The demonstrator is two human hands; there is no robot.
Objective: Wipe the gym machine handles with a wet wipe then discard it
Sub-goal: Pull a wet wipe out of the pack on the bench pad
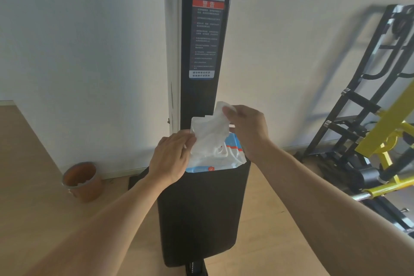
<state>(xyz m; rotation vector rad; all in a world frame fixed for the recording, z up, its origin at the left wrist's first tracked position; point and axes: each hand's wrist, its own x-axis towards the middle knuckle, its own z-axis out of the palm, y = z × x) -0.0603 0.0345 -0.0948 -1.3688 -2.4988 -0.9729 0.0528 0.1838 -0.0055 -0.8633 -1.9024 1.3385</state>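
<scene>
A blue and white pack of wet wipes lies at the far end of a black padded seat, its white lid flipped up. My left hand rests on the pack's left side and holds it down. My right hand pinches a white wet wipe by its top edge, and the wipe hangs partly drawn out of the pack's opening. No machine handle is clearly in view.
A black upright column with a warning label stands behind the seat against a white wall. A brown pot sits on the wooden floor at the left. A black and yellow gym machine fills the right side.
</scene>
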